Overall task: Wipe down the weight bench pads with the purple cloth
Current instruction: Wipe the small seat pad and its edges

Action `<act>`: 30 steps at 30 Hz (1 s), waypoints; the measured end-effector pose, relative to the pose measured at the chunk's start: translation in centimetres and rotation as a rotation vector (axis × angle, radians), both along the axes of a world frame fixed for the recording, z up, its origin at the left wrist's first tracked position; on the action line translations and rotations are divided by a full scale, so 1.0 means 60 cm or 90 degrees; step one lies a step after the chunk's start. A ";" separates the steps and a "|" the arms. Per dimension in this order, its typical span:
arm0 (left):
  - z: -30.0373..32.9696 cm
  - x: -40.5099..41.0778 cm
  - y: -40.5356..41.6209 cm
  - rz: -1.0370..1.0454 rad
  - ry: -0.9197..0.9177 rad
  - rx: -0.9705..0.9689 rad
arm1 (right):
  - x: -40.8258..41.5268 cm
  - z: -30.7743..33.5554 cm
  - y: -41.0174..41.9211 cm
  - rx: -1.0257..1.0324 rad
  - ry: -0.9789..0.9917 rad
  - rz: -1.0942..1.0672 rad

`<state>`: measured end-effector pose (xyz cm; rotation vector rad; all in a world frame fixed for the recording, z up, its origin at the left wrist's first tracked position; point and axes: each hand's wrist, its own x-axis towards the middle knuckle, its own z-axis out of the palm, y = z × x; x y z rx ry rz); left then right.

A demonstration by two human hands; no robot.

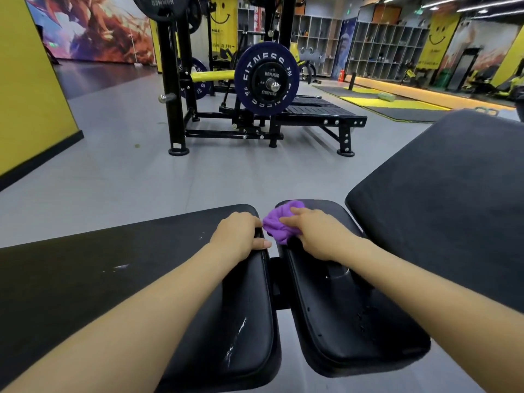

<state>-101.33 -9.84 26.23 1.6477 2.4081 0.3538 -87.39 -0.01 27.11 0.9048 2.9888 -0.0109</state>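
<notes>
Left hand (241, 234), centre frame: fingers (249, 219) curled over far inner edge of left black vinyl bench pad (85, 279), thumb flat along pad's rim; grips the pad, no cloth in it. Right hand (314, 234), just right of centre: fingers bent down onto crumpled purple cloth (276, 222), clutching it against far end of middle black bench pad (340, 321). Cloth sits at the gap btw the two pads, bulging out left of the hand. Third, larger black pad (439, 194) rises at right, tilted. Grey gym floor (141, 171) beyond. Upper centre: black rack w/ dark blue weight plate (266, 78) and yellow bar (212, 76). Cubby shelves (382, 49) upper right.
</notes>
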 end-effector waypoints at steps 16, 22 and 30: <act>-0.003 0.001 0.005 0.017 -0.020 0.006 | 0.025 0.020 0.106 0.007 -0.015 -0.259; 0.004 0.006 0.007 0.028 -0.011 -0.005 | -0.015 0.002 0.017 -0.033 0.065 -0.047; 0.000 0.005 0.005 0.020 -0.011 -0.003 | 0.049 0.013 0.095 -0.011 -0.002 -0.273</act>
